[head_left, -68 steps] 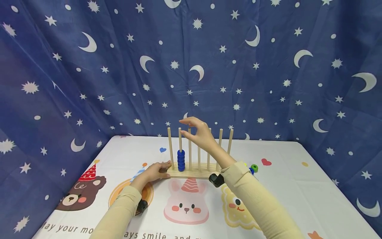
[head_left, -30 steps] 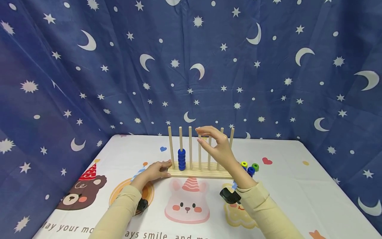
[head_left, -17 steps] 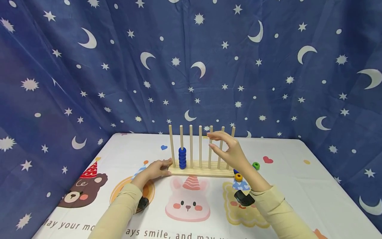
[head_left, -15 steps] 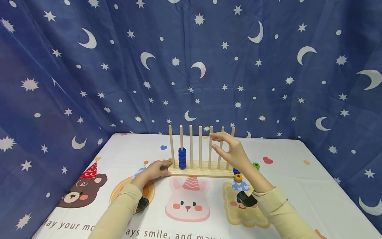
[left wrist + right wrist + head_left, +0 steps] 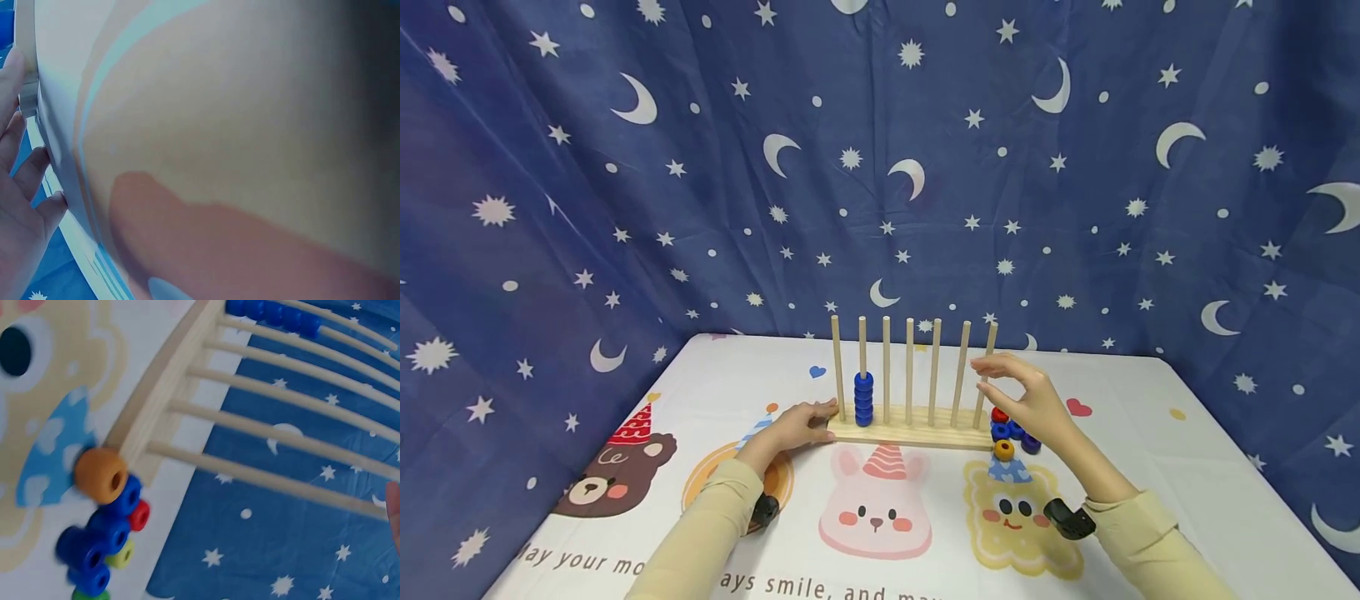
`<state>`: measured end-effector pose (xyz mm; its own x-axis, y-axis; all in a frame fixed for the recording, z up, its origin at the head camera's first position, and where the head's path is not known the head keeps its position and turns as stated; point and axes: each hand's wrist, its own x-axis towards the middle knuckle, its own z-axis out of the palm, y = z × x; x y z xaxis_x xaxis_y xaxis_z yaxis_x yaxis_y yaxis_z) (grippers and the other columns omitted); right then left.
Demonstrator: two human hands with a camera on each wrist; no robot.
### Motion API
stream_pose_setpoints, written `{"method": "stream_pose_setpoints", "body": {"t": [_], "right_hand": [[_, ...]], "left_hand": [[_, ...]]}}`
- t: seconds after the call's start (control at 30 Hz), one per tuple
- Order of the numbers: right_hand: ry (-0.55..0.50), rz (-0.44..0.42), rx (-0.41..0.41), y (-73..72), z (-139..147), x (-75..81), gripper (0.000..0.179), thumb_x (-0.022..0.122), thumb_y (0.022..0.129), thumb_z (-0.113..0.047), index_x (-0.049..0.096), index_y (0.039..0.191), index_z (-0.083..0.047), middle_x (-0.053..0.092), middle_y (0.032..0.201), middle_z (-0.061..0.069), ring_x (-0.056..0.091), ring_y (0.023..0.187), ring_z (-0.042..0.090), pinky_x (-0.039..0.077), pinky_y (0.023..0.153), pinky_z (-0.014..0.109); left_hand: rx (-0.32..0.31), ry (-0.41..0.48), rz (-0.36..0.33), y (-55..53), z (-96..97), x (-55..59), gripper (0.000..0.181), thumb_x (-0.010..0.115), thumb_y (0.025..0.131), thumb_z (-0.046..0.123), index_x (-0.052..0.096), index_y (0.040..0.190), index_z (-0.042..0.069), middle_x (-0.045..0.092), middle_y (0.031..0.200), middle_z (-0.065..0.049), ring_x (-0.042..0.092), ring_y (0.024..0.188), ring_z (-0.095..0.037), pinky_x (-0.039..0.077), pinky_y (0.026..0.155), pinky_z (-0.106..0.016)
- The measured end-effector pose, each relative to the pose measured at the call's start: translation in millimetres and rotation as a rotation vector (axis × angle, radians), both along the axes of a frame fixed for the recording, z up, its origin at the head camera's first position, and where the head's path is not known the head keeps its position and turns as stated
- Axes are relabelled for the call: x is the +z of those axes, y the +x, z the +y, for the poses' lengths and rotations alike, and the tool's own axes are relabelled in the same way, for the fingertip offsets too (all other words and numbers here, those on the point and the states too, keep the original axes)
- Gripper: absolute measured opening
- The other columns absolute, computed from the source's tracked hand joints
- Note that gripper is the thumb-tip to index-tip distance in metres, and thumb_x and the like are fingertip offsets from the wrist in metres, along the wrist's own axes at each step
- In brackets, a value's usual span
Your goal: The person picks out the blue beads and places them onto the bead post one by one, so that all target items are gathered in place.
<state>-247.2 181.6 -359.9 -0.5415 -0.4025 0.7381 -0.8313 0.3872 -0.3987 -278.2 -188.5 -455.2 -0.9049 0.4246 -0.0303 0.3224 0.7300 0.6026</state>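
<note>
Poised above loose beads (image 5: 1001,432), center right, with right hand (image 5: 1035,402) empty, fingers (image 5: 1009,365) parted (gripping abacus base (image 5: 895,435) with left hand (image 5: 799,426)).

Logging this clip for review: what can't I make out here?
Head view: the green bead, apparently hidden behind the right hand.
Right wrist view: most of that hand, cut off by the right edge.
Left wrist view: part of the left hand, cut off by the left edge.

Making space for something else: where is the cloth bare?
Free: cloth between left sleeve and right sleeve, in front of the wooden base; also between right sleeve and curtain. Crowded: the base's right end, with loose beads near the right hand.
</note>
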Motion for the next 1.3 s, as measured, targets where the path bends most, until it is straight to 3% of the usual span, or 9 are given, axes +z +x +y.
{"method": "stream_pose_setpoints", "body": {"t": [0.3, 0.67, 0.97, 1.2, 1.3], "right_hand": [[0.011, -0.014, 0.007, 2.3, 27, -14.3, 0.037, 0.071, 0.071, 0.015, 0.064, 0.106, 0.003, 0.068, 0.099, 0.017, 0.065, 0.088, 0.012, 0.047, 0.085, 0.006], [0.083, -0.068, -0.119, 5.5, 61, -28.0, 0.034, 0.069, 0.075, 0.012, 0.065, 0.107, 0.001, 0.069, 0.098, 0.013, 0.064, 0.086, 0.005, 0.048, 0.08, 0.007], [0.157, -0.12, -0.186, 3.7, 77, -37.2, 0.032, 0.071, 0.077, 0.005, 0.065, 0.108, -0.003, 0.07, 0.099, 0.01, 0.064, 0.084, 0.012, 0.05, 0.071, 0.018], [0.238, -0.183, -0.21, -1.6, 92, -43.5, 0.032, 0.071, 0.078, 0.003, 0.064, 0.109, 0.0, 0.069, 0.101, 0.013, 0.065, 0.086, 0.017, 0.057, 0.076, 0.024], [0.273, -0.235, -0.222, -3.8, 96, -47.0, 0.031, 0.07, 0.079, 0.003, 0.064, 0.109, 0.001, 0.069, 0.103, 0.016, 0.065, 0.086, 0.024, 0.058, 0.075, 0.032]], "left_hand": [[-0.005, 0.01, -0.002, 1.9, 1.9, -3.6, 0.056, 0.069, 0.085, 0.017, 0.049, 0.134, -0.003, 0.039, 0.145, -0.02, 0.034, 0.135, -0.041, 0.025, 0.114, -0.052], [0.007, -0.002, -0.004, 0.2, 2.7, -0.2, 0.055, 0.069, 0.085, 0.018, 0.05, 0.133, -0.002, 0.04, 0.145, -0.019, 0.035, 0.135, -0.04, 0.027, 0.113, -0.052], [0.024, -0.002, -0.003, 3.2, 1.0, 5.1, 0.056, 0.069, 0.085, 0.018, 0.05, 0.133, -0.002, 0.04, 0.145, -0.018, 0.034, 0.135, -0.042, 0.026, 0.114, -0.053], [-0.018, 0.005, 0.029, 2.7, 2.2, 5.9, 0.056, 0.068, 0.085, 0.017, 0.049, 0.133, -0.004, 0.041, 0.143, -0.021, 0.035, 0.134, -0.043, 0.028, 0.112, -0.053], [-0.014, 0.005, 0.02, 2.9, 2.0, 3.0, 0.056, 0.068, 0.085, 0.018, 0.05, 0.133, -0.003, 0.041, 0.144, -0.02, 0.035, 0.134, -0.042, 0.028, 0.112, -0.053]]}}
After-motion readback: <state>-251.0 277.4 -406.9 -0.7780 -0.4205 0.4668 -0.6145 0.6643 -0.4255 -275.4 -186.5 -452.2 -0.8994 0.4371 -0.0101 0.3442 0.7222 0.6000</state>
